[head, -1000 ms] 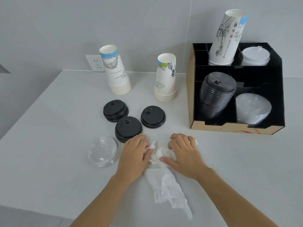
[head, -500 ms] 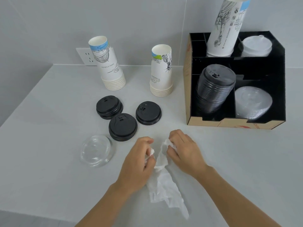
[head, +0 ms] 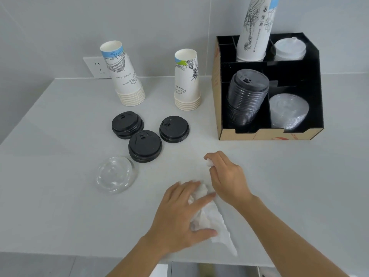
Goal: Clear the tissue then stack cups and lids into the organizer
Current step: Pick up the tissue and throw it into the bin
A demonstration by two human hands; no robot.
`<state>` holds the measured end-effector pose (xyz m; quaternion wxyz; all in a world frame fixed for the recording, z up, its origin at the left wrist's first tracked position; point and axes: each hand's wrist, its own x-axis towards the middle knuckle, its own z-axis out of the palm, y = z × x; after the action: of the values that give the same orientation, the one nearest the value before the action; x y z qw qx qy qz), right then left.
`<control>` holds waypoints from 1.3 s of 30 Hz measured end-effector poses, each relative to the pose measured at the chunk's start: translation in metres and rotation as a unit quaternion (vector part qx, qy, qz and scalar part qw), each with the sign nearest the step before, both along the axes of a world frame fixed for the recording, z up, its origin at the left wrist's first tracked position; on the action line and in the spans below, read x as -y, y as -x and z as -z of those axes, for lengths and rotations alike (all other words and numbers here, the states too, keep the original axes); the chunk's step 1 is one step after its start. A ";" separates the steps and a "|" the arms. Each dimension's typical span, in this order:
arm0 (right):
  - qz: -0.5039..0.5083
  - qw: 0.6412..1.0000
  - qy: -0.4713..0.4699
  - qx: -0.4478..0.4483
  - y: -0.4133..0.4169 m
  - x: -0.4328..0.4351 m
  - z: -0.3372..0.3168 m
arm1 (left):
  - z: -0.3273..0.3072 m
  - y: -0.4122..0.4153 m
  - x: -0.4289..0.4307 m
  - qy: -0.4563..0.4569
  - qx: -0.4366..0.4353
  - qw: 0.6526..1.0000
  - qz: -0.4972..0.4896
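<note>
A crumpled white tissue (head: 212, 222) lies near the table's front edge. My left hand (head: 179, 216) presses on it with fingers spread over its upper part. My right hand (head: 225, 176) pinches a small white piece of tissue (head: 208, 162) at its fingertips. Two upside-down stacks of paper cups (head: 124, 76) (head: 187, 80) stand at the back. Three short piles of black lids (head: 127, 124) (head: 145, 145) (head: 174, 128) and a clear dome lid (head: 115, 173) lie in front of them. The black organizer (head: 249, 134) stands at the right.
The organizer holds a tall cup stack (head: 256, 29), white lids (head: 289, 47), a black lid stack (head: 246, 94) and clear lids (head: 287, 110). A wall socket (head: 95, 67) sits behind the left cups. The table edge (head: 79, 254) runs just below my hands.
My left hand has slid down toward the table's front edge and flattened onto the tissue. My right hand now holds only a small bit at its fingertips. The camera has come closer.
</note>
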<state>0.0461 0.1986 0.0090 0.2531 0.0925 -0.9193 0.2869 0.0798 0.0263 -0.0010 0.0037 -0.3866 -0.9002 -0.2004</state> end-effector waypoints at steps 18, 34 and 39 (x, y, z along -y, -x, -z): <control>0.192 0.979 0.014 -0.060 -0.125 -0.001 -0.028 | -0.033 -0.054 -0.004 -0.124 -0.062 0.989 -0.060; 0.375 0.926 0.013 -0.037 -0.290 -0.070 -0.038 | -0.048 -0.154 -0.101 -0.149 -0.027 0.984 0.092; 0.447 0.894 0.032 0.008 -0.351 -0.103 -0.029 | -0.040 -0.191 -0.150 -0.151 -0.008 0.980 0.134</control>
<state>0.3976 0.3012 0.0378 0.3502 -0.3383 -0.8561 0.1732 0.2704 0.1759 0.0390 0.0425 -0.5000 -0.7999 -0.3292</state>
